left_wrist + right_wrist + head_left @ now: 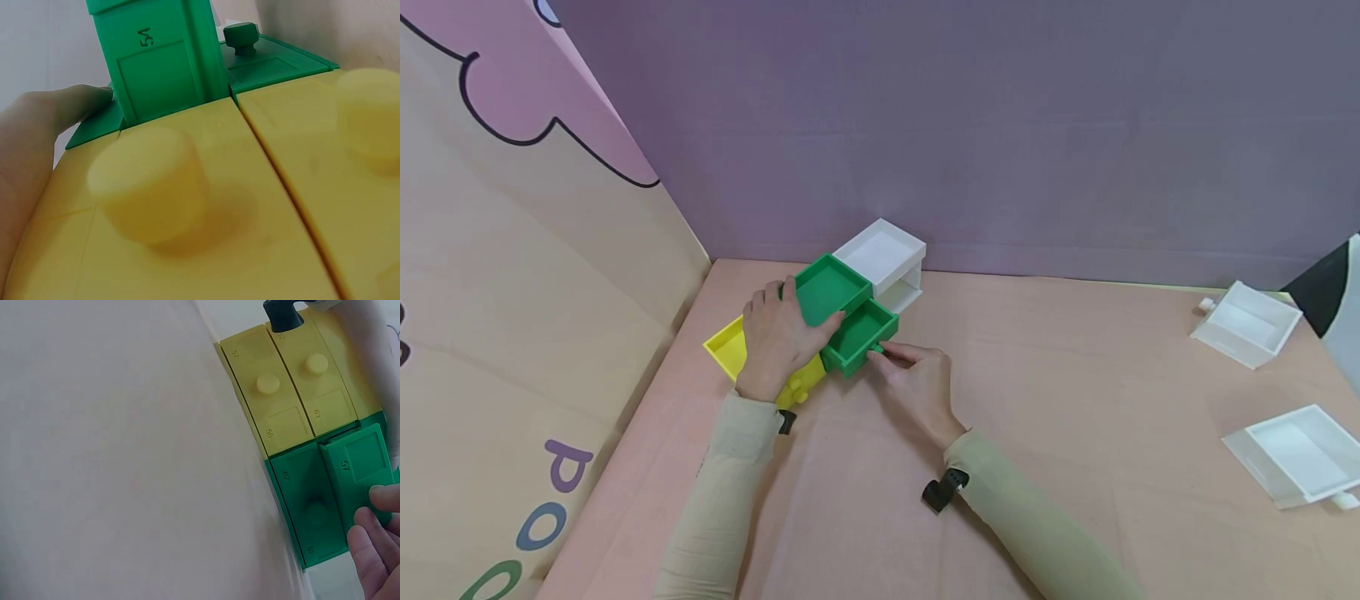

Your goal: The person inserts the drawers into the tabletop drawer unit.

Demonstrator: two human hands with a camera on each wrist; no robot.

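Note:
A green drawer (861, 335) is pulled partway out of a green cabinet (831, 287). My right hand (921, 387) pinches the small knob on its front; in the right wrist view, fingers and thumb hide that knob beside the drawer front (359, 462). My left hand (778, 337) rests across the yellow and green cabinets with fingers extended, its thumb at the green top's near edge. The yellow cabinet (725, 346) adjoins the green one; its closed drawers have round knobs (147, 184). Another green drawer (306, 494) sits closed beside the pulled-out one.
Behind the green cabinet stands a white cabinet (883, 250) with an open slot, near the purple backdrop (1000, 150). Two loose white drawers (1247, 321) lie far right on the pink cloth (1075, 417). A patterned cloth (550, 292) rises at the left.

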